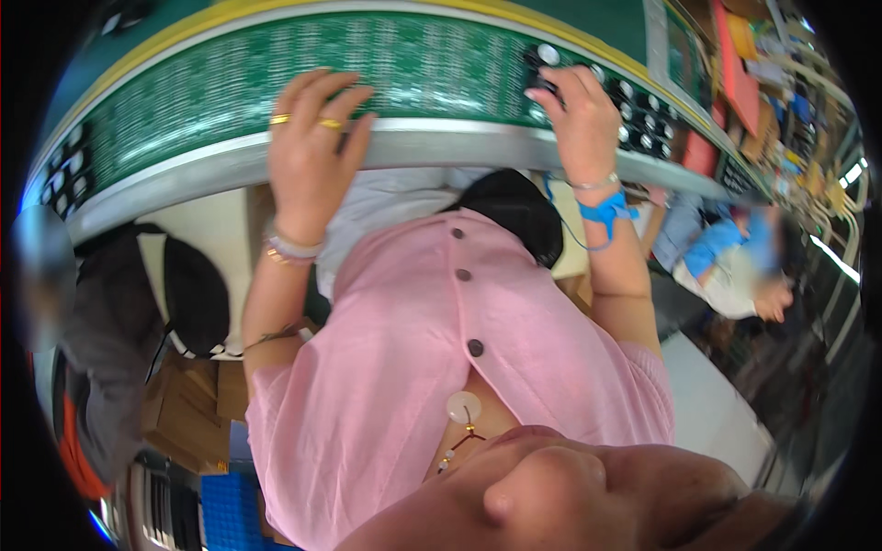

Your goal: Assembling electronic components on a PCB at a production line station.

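Note:
A long green circuit board (450, 78) with rows of small solder points or pins stretches across the far side in front of me. My left hand (310, 151) rests over its left-middle part, fingers spread and apart, holding nothing. Toward the board's right end, my right hand (588, 119) pinches a black cylindrical capacitor (546, 85) between thumb and fingers, low over the board. Several more black capacitors with silvery tops (649, 121) stand on the board to the right of that hand. Its fingers partly hide the ones nearest to them.
A grey metal rail (441, 151) runs along the board's near edge, a yellow strip (367, 9) along the far one. More black parts (66, 174) stand at the left end. One person sits at the left; another (726, 262) works at the right. Cardboard boxes (188, 413) lie lower left.

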`<state>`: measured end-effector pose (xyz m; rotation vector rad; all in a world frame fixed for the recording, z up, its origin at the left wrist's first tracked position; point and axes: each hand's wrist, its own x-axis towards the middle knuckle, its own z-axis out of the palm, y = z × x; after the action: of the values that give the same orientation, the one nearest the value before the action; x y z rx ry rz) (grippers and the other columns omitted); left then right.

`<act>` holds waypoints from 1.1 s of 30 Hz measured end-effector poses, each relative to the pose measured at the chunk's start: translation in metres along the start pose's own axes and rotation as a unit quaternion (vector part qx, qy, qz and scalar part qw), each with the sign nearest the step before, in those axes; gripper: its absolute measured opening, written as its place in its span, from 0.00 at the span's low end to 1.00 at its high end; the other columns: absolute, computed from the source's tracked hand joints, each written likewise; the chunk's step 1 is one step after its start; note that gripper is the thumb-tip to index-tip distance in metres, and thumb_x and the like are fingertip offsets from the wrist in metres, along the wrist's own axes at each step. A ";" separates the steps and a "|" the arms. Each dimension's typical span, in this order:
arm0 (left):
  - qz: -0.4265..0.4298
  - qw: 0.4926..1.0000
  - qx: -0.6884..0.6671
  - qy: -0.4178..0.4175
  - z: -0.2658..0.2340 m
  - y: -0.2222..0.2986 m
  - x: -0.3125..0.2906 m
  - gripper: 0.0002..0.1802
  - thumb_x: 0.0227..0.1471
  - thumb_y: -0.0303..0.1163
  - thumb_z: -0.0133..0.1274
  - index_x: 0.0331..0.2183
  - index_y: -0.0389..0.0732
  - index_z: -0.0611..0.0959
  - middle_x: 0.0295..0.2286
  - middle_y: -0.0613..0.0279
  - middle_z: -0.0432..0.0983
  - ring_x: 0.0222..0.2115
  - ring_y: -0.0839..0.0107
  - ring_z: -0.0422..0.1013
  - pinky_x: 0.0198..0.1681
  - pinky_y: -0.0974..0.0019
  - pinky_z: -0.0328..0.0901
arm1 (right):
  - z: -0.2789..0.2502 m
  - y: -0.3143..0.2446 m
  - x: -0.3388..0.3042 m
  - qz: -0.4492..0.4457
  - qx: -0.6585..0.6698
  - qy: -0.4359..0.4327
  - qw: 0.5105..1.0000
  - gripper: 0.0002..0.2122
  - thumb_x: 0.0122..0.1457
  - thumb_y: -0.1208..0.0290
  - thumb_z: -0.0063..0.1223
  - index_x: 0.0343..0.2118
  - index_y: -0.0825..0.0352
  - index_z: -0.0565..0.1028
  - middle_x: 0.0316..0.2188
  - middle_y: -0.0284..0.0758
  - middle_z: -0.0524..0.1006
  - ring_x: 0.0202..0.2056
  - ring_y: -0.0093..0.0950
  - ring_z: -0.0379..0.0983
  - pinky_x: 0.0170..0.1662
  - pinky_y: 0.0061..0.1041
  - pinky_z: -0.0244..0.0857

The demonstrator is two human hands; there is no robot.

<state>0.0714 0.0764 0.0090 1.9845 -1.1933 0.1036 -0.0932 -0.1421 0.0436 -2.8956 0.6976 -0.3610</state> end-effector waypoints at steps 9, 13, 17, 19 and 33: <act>0.008 0.987 0.140 0.083 -0.045 -0.091 0.069 0.14 0.42 0.31 0.58 0.36 0.43 0.80 0.39 0.59 0.73 0.43 0.59 0.66 0.45 0.59 0.62 | 0.013 -0.002 -0.013 0.006 0.017 0.055 0.998 0.12 0.45 0.73 0.59 0.34 0.64 0.73 0.33 0.35 0.70 0.32 0.36 0.71 0.33 0.31 0.66; -0.059 0.968 0.221 0.102 -0.065 -0.090 0.120 0.25 0.37 0.23 0.57 0.42 0.39 0.75 0.40 0.54 0.70 0.41 0.57 0.66 0.45 0.62 0.62 | 0.007 0.002 -0.015 0.022 0.012 0.050 0.998 0.11 0.45 0.75 0.57 0.34 0.65 0.72 0.34 0.37 0.70 0.35 0.38 0.70 0.35 0.32 0.66; -0.149 0.895 0.392 0.155 -0.067 -0.122 0.139 0.21 0.38 0.32 0.59 0.39 0.41 0.77 0.39 0.52 0.70 0.42 0.53 0.65 0.44 0.57 0.63 | -0.003 0.039 -0.031 0.044 -0.012 0.053 0.998 0.12 0.45 0.77 0.57 0.35 0.65 0.72 0.34 0.37 0.70 0.35 0.38 0.70 0.37 0.33 0.65; -0.207 0.846 0.461 0.172 -0.064 -0.160 0.140 0.27 0.35 0.44 0.63 0.38 0.42 0.76 0.40 0.50 0.66 0.43 0.49 0.65 0.44 0.54 0.65 | -0.009 0.061 -0.040 0.061 -0.031 0.055 0.996 0.13 0.44 0.77 0.57 0.35 0.65 0.72 0.35 0.36 0.71 0.36 0.38 0.69 0.38 0.32 0.65; -0.200 0.901 -0.371 0.101 -0.071 -0.089 0.087 0.22 0.47 0.27 0.55 0.46 0.37 0.71 0.39 0.57 0.70 0.34 0.66 0.73 0.35 0.69 0.70 | -0.037 0.002 -0.050 -0.008 0.246 0.102 0.964 0.11 0.47 0.78 0.57 0.36 0.65 0.75 0.39 0.35 0.74 0.41 0.35 0.70 0.46 0.31 0.62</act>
<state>0.2101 0.0831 0.0425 1.4414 -0.5396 -0.3077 -0.1469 -0.1238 0.0693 -2.4134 0.5184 -0.7274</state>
